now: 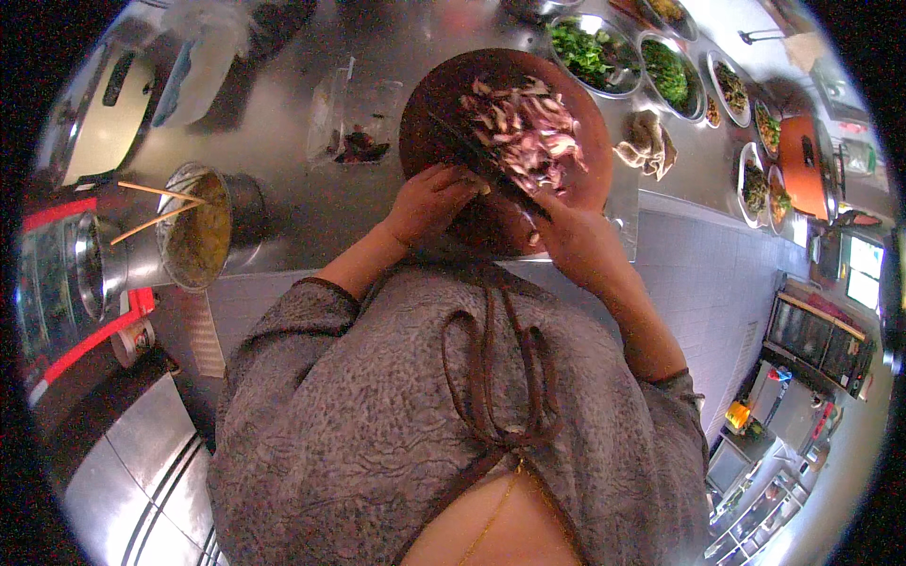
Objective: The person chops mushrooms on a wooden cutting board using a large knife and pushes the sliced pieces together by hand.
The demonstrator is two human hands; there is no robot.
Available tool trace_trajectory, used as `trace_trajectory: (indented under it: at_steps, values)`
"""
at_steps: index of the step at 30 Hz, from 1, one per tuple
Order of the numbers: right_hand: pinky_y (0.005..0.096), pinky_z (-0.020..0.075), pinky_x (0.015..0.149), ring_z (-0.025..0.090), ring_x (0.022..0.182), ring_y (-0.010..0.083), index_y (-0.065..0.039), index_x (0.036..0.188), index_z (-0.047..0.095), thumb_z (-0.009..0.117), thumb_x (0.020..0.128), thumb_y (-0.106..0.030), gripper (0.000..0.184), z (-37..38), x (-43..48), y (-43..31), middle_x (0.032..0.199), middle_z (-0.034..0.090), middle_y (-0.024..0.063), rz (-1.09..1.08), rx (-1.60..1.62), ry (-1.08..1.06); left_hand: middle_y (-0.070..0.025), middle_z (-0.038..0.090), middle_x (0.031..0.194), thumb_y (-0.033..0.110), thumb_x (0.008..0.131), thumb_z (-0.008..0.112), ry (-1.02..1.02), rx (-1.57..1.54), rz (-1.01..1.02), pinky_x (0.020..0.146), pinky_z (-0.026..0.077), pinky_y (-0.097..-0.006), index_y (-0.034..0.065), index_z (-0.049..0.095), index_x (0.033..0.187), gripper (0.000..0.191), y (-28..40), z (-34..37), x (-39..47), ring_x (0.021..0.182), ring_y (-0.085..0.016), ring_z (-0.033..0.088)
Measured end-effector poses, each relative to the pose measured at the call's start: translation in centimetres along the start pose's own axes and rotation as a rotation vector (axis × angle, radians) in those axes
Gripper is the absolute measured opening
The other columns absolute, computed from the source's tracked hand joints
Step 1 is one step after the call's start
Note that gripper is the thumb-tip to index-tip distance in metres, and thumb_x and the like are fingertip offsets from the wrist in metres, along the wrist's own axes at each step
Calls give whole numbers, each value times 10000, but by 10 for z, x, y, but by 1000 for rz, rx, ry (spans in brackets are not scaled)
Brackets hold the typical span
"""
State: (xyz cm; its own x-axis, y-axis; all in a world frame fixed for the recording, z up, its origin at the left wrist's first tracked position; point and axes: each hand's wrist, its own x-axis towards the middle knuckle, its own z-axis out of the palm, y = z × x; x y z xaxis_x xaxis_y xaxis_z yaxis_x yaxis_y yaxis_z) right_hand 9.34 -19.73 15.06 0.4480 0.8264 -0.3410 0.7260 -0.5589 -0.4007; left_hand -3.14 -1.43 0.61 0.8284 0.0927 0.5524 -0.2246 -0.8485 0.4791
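Observation:
My right hand [577,237] grips the handle of a dark, broad-bladed kitchen knife [478,152], whose blade points up and to the left across a round brown chopping board [598,156]. Beyond the blade lies a pile of pinkish sliced pieces [531,127], perhaps meat. At the board's lower left edge is my left hand [433,201], fingers bent beside the blade; a small pale piece shows at its fingertips, and whether it is held is unclear. Another pale bit [533,238] rests on the board near my right hand.
A clear plastic box [318,127] with dark pieces sits left of the board. Farther left stands a metal pot [228,226] with chopsticks across it. A crumpled cloth [648,145], bowls of chopped greens [669,78], small dishes and an orange container [803,166] are at the right.

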Motion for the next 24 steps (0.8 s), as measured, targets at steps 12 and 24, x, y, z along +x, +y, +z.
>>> trace_trajectory:
  at_steps: [12,24]
  values:
    - [503,469,679,598,799,429,-152,1191,513,502,884,-244,320,10,2,3,834,617,244,-19,86,42,-50,605,1068,138,757,554,-115,101,42,901,445,-381,176,631,1068,322,-3,1,-3,1024,-230,558]
    - [520,461,684,592,782,438,-123,1145,528,502,886,-248,289,21,9,5,837,612,255,24,49,-8,-49,606,1054,157,768,539,-111,182,108,907,447,-379,170,636,1070,318,-8,9,-4,990,-231,566]
